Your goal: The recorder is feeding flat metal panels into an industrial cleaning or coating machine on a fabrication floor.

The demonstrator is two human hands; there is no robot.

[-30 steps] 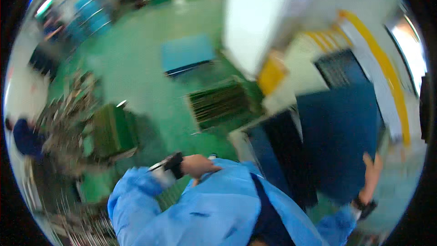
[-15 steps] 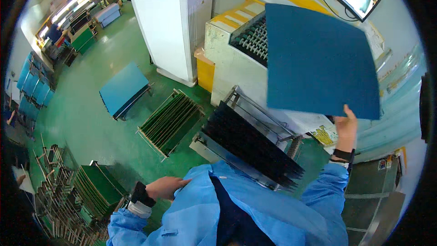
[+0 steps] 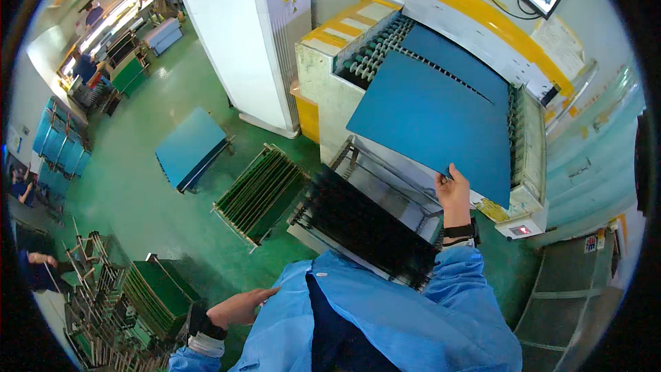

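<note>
A flat blue panel (image 3: 430, 120) slopes over the front of a roller conveyor machine (image 3: 320, 72). My right hand (image 3: 452, 189) pinches the panel's near edge between thumb and fingers. Behind it, another blue panel (image 3: 461, 62) lies on the rollers (image 3: 379, 45), partly covered by the held one. My left hand (image 3: 241, 306) is low beside my blue jacket, its fingers stretched toward the cloth, with nothing visible in them. Just in front of me stands a rack packed with dark upright panels (image 3: 368, 224), below the held panel.
A rack of green panels (image 3: 261, 193) and a blue-topped stack (image 3: 193, 148) stand on the green floor at left. Metal racks (image 3: 103, 289) crowd the lower left. A white cabinet (image 3: 231, 34) adjoins the machine. Other people (image 3: 41, 269) are at the far left.
My right hand has brought the blue panel down and leftward from its raised position, so the rollers and the other panel show. The left hand has shifted slightly down in view.
</note>
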